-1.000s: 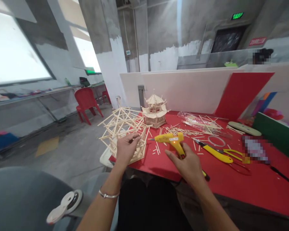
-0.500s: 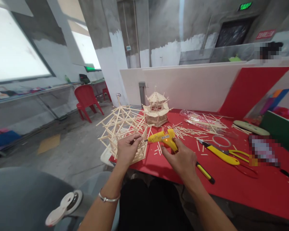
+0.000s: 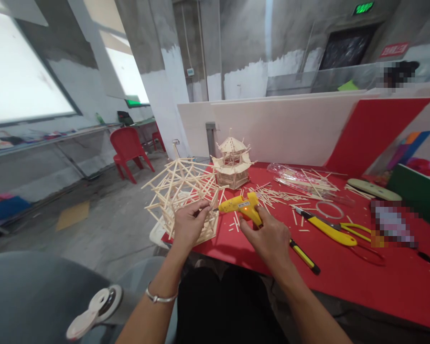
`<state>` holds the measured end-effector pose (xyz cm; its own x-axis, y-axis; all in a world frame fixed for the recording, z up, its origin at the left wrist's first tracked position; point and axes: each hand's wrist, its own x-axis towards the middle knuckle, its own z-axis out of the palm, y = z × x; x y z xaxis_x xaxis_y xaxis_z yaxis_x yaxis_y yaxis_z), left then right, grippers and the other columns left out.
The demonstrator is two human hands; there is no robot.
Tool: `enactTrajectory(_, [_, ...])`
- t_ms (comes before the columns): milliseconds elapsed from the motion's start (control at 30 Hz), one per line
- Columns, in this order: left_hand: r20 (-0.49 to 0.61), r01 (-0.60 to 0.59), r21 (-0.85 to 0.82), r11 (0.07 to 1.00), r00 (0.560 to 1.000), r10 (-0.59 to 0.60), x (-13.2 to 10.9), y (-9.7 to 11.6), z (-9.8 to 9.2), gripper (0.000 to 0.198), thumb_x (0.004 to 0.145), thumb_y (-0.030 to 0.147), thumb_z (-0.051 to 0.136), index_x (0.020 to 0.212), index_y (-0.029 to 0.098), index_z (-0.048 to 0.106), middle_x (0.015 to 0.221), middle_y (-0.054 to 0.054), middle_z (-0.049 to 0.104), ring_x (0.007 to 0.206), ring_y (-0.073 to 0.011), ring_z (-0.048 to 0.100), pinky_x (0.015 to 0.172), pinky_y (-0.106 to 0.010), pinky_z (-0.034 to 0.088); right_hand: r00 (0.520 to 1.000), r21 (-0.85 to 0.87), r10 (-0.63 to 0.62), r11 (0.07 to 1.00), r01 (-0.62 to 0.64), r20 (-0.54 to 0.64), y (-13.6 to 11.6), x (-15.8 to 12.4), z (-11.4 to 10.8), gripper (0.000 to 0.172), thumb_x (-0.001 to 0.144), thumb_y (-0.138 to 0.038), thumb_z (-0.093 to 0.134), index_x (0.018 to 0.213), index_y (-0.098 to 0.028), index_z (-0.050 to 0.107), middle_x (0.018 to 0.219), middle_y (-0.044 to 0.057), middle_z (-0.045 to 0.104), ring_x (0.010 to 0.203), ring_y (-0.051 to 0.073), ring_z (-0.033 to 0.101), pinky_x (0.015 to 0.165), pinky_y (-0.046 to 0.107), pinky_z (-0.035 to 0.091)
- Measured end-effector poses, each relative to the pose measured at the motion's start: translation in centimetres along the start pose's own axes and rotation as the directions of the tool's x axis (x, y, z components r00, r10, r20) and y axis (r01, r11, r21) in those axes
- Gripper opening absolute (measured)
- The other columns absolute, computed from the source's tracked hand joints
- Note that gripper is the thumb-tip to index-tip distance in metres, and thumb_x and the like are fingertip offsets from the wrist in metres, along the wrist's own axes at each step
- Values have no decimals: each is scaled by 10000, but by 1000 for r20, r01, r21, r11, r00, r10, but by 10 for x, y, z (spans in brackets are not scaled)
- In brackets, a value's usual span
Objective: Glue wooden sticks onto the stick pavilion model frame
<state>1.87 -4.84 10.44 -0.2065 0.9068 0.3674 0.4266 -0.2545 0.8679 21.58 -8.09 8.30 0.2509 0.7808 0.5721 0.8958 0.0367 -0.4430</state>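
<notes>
My right hand [image 3: 270, 236] is wrapped round the handle of a yellow glue gun [image 3: 238, 204], whose small orange light is lit. The gun's nozzle points left, right by the fingertips of my left hand [image 3: 189, 222]. Those fingers are pinched together; what sits between them is too small to make out. Behind and around my left hand stands an open pavilion frame of thin wooden sticks [image 3: 181, 174], partly hidden by the hand. A smaller finished-looking wooden pagoda model [image 3: 232, 165] stands farther back on the red table [image 3: 236, 251].
Loose sticks [image 3: 279, 196] and a plastic bag of sticks [image 3: 304, 181] lie right of the pagoda. Yellow pliers [image 3: 356, 231], a yellow-handled cutter [image 3: 326, 229], another yellow-black knife [image 3: 304, 257] and a tape ring [image 3: 329, 209] lie at right. A white board [image 3: 272, 131] borders the back.
Both hands hold nearly the same pose. The glue gun has shifted very slightly left, its nozzle still beside my left fingertips.
</notes>
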Motion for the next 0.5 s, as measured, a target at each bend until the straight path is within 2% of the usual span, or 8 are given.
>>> enactTrajectory(500, [33, -80, 62, 995, 996, 78, 0, -11, -1, 204, 790, 315, 651, 934, 232, 768, 962, -41, 759, 711, -176, 694, 540, -253, 540, 1000, 15, 2, 1000, -2, -30, 1, -1, 3, 431, 755, -502, 554, 1028, -196, 690, 654, 51, 710, 578, 212, 618, 558, 274, 296])
